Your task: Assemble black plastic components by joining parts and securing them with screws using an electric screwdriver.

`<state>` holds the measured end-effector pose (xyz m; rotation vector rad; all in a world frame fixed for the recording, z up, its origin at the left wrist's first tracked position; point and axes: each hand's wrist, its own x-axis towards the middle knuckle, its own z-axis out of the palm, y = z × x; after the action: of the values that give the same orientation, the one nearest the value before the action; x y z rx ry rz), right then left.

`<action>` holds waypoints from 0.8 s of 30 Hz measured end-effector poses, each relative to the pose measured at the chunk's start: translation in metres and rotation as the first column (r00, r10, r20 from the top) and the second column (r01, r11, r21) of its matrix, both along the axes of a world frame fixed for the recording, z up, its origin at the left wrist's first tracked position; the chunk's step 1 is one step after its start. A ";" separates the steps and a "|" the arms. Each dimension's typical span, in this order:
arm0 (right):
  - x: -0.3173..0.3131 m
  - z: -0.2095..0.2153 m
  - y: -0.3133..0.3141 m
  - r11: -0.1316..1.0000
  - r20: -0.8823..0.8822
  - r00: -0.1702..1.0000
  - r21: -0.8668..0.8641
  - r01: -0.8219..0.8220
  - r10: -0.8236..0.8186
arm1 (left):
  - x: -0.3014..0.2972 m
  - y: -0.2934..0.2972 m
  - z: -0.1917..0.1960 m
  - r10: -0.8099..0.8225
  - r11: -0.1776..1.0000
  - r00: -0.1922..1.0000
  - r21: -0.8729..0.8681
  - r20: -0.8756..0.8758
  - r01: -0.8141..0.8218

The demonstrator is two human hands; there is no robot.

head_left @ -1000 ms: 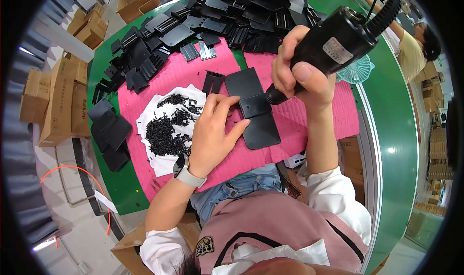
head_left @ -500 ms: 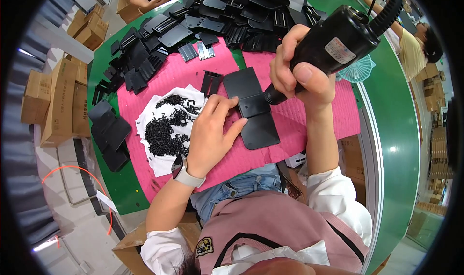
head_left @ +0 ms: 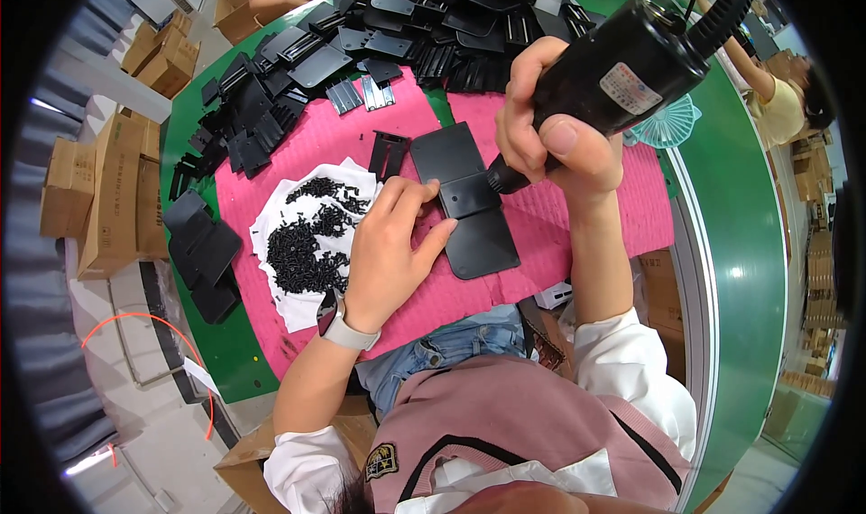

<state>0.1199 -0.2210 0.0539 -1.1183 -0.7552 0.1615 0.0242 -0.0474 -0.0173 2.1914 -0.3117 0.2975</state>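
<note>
A black plastic panel (head_left: 483, 240) of joined flat sections lies on the pink foam mat (head_left: 622, 225). My left hand (head_left: 393, 243) rests at its left edge, thumb and index finger pressed to the middle section and the other fingers curled. My right hand (head_left: 564, 144) is wrapped round a black electric screwdriver (head_left: 591, 85), which slants down with its tip at the panel's right side; whether the tip touches is hard to tell. Beside my left hand, a white cloth (head_left: 281, 308) bears a heap of small black screws (head_left: 302, 252). A slotted black bracket (head_left: 389, 156) lies beyond my fingers.
A large pile of black plastic parts (head_left: 397, 18) covers the far side of the green table (head_left: 744, 333). More black panels (head_left: 203, 252) lie at the left edge. A teal fan-shaped dish (head_left: 667, 121) sits behind the screwdriver. Other people's arms (head_left: 275, 0) show at the far edges.
The view has shifted slightly. My hands keep their places at the panel, and the screwdriver stays at its right side. At the far left, another person's hand has moved partly out of view.
</note>
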 end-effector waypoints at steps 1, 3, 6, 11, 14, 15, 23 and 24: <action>0.000 0.000 0.000 1.000 0.002 1.000 0.007 -0.016 0.016 | 0.000 0.000 0.000 -0.002 1.000 1.000 0.000 0.001 0.002; 0.002 -0.001 -0.001 0.999 0.005 1.000 0.013 -0.031 0.031 | 0.000 -0.001 0.002 -0.002 1.000 1.000 0.006 -0.003 0.002; 0.003 -0.005 -0.001 0.986 -0.048 0.995 0.142 -0.082 0.090 | -0.001 0.000 0.003 0.003 1.000 1.000 0.012 -0.016 -0.002; 0.001 -0.006 0.001 0.983 -0.074 0.990 0.147 -0.106 0.118 | -0.002 0.000 0.001 0.008 1.000 1.000 0.006 -0.024 -0.008; 0.003 -0.006 0.001 0.994 0.001 0.994 0.023 -0.111 0.111 | -0.001 0.001 0.000 0.005 1.000 1.000 0.021 -0.017 -0.005; 0.003 -0.006 0.001 0.993 0.002 0.994 0.024 -0.111 0.111 | 0.000 0.001 0.000 0.000 0.999 1.000 0.032 0.002 0.000; -0.003 0.000 0.003 0.999 0.033 0.999 -0.034 -0.003 0.004 | 0.007 0.000 0.031 -0.059 0.903 0.991 0.430 0.122 0.001; -0.001 0.001 -0.002 0.997 0.004 0.998 0.053 -0.064 0.064 | 0.011 0.000 0.039 -0.126 0.832 0.987 0.552 0.098 0.051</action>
<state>0.1189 -0.2232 0.0552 -1.0448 -0.7940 0.1931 0.0353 -0.0477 0.0213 2.7191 -0.6372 0.3295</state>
